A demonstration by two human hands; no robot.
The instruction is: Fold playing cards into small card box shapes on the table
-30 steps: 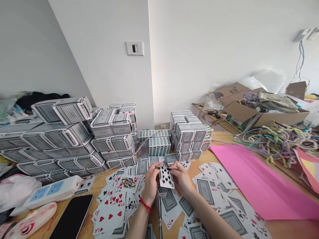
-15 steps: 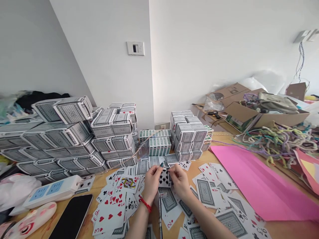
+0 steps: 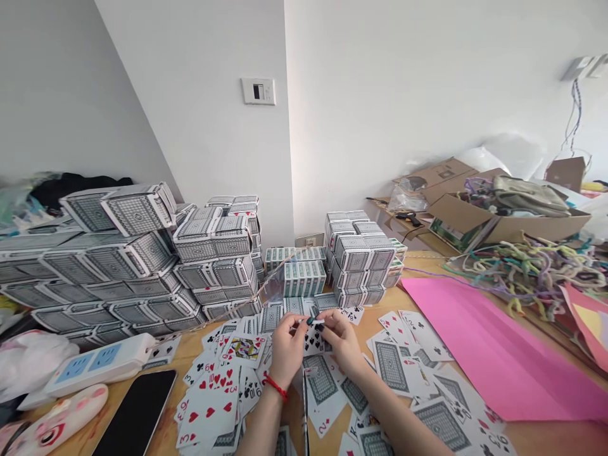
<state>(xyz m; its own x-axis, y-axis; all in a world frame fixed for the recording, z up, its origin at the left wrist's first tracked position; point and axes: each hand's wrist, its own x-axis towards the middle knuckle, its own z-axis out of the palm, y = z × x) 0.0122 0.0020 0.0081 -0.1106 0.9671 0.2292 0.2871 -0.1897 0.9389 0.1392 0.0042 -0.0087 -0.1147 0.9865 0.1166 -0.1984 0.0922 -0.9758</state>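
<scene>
Both of my hands meet over the middle of the table and pinch one playing card point(image 3: 313, 341), a black spades card, by its top edge. My left hand point(image 3: 286, 349), with a red string round its wrist, grips the card's left corner. My right hand point(image 3: 342, 342) grips the right corner. The card is bent and tipped away from me, so only its lower half shows between my thumbs. Loose cards point(image 3: 209, 405) lie face up and face down all around my hands.
Stacks of boxed card decks point(image 3: 128, 259) line the back and left, with a smaller stack point(image 3: 361, 259) behind my hands. A power strip point(image 3: 102, 364) and black phone point(image 3: 137, 418) lie left. Pink paper point(image 3: 479, 348), tangled cords point(image 3: 527, 269) and a cardboard box point(image 3: 503, 221) fill the right.
The spades card was held upright and flat a second ago; now it is folded down between my fingers and shows less face. My hands have moved slightly closer together.
</scene>
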